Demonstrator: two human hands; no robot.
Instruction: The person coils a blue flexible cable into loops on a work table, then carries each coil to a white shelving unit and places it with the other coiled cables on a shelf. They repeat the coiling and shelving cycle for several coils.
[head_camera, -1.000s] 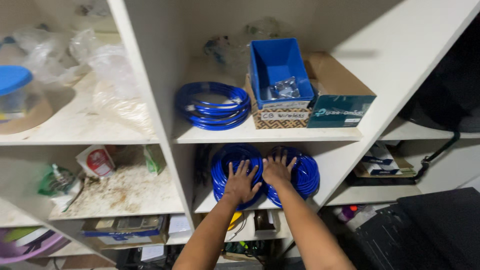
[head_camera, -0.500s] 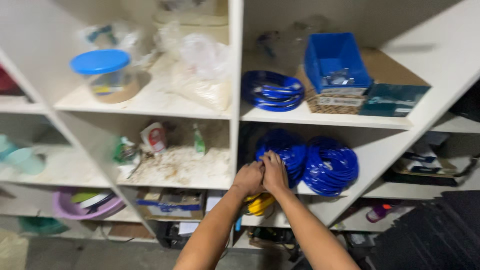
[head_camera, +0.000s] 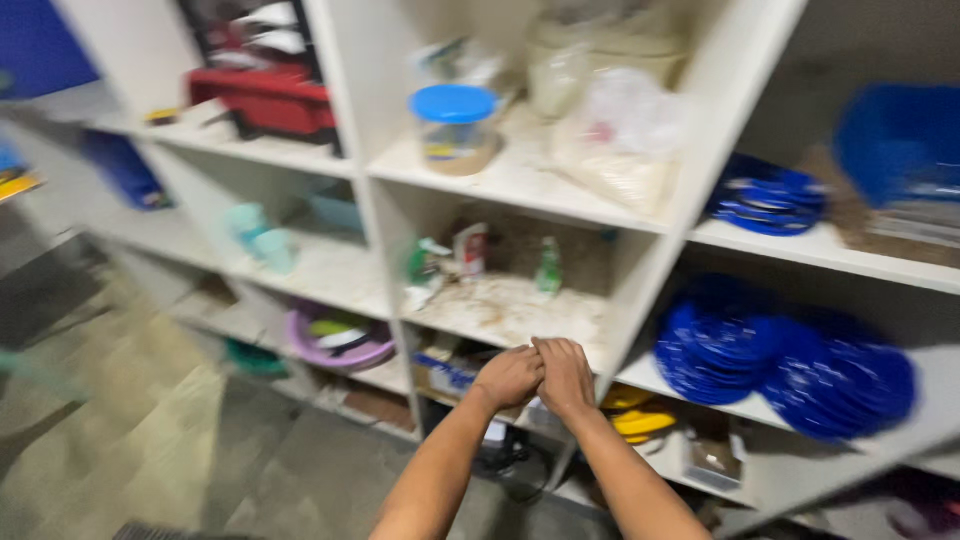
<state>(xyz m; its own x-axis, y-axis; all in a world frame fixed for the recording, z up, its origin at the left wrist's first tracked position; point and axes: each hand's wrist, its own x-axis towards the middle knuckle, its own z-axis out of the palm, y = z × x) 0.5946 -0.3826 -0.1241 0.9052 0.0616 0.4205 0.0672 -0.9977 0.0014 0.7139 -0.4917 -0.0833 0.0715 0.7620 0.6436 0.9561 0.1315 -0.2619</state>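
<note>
Left hand (head_camera: 508, 377) and right hand (head_camera: 565, 374) touch together before white shelves (head_camera: 520, 180); blue coils (head_camera: 785, 365) nearby.

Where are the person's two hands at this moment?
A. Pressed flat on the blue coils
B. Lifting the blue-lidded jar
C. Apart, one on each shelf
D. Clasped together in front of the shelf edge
D: the left hand and right hand touch each other in front of the white shelf, clear of the blue coils.
</note>
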